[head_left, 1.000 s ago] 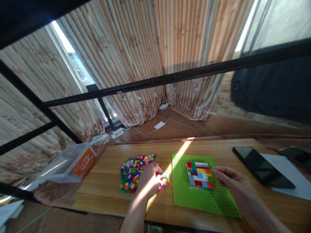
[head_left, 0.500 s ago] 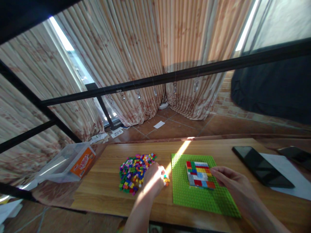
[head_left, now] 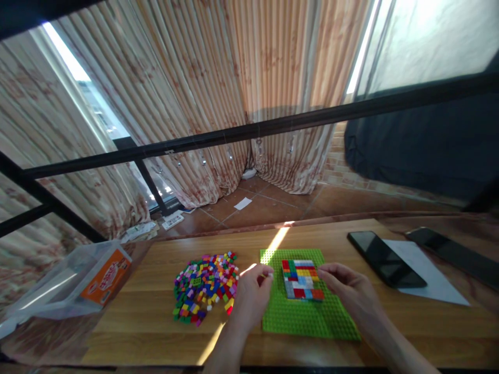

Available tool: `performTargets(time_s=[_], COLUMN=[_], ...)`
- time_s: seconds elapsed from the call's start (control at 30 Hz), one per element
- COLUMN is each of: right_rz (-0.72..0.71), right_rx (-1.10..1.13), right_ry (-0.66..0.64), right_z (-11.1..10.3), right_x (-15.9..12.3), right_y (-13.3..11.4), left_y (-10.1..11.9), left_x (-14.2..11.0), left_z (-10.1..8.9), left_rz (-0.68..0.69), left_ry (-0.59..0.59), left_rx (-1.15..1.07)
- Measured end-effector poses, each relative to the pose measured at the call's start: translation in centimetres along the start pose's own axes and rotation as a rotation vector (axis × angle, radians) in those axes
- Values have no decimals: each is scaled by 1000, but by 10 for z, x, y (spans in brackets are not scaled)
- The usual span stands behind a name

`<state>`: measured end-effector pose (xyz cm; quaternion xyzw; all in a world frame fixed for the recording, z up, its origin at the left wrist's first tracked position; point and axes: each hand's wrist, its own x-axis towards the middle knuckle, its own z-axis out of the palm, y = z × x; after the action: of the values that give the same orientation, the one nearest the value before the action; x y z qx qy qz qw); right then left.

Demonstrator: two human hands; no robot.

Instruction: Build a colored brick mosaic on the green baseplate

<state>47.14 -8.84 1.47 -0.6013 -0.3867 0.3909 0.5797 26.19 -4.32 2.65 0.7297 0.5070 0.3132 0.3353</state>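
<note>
A green baseplate (head_left: 307, 317) lies on the wooden table (head_left: 156, 306). On it sits a patch of red, yellow, blue, grey and white bricks (head_left: 302, 278). My right hand (head_left: 346, 291) rests at the patch's right edge, fingers curled and touching it. My left hand (head_left: 251, 296) hovers over the baseplate's left edge, its fingers pinched together; what they hold is too small to make out. A heap of small coloured bricks (head_left: 205, 285) lies just left of that hand.
A clear plastic box with an orange label (head_left: 78, 283) lies on its side at the table's left end. A black phone (head_left: 385, 252) rests on a white sheet (head_left: 424, 270) at the right, with another dark device (head_left: 452, 252) beyond. Black bars (head_left: 273, 124) cross in front.
My left hand has left the brick heap and moved right to the baseplate's left edge. The camera has shifted, so everything sits further left. My right hand stays by the brick patch.
</note>
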Motion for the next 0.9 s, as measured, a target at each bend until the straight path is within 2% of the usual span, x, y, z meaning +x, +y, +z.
performTargets(time_s=[0.17, 0.37, 0.5, 0.63, 0.77, 0.9], right_rz=[-62, -106, -198, -229, -243, -241], right_rx=[11, -99, -255, -320, -377, -445], right_ry=[-88, -152, -239, -280, -253, -201], right_z=[9, 5, 8, 13, 15, 14], right_x=[-9, -11, -15, -18, -17, -16], right_y=[-5, 3, 2, 3, 6, 8], left_y=[13, 16, 19, 23, 18, -2], left_x=[-2, -2, -5, -8, -8, -6], left_z=[31, 41, 41, 38, 27, 7], left_rz=[2, -26, 0, 55, 122, 57], left_ry=[-46, -57, -42, -56, -36, 41], left_rx=[-189, -148, -93, -25, 112, 300])
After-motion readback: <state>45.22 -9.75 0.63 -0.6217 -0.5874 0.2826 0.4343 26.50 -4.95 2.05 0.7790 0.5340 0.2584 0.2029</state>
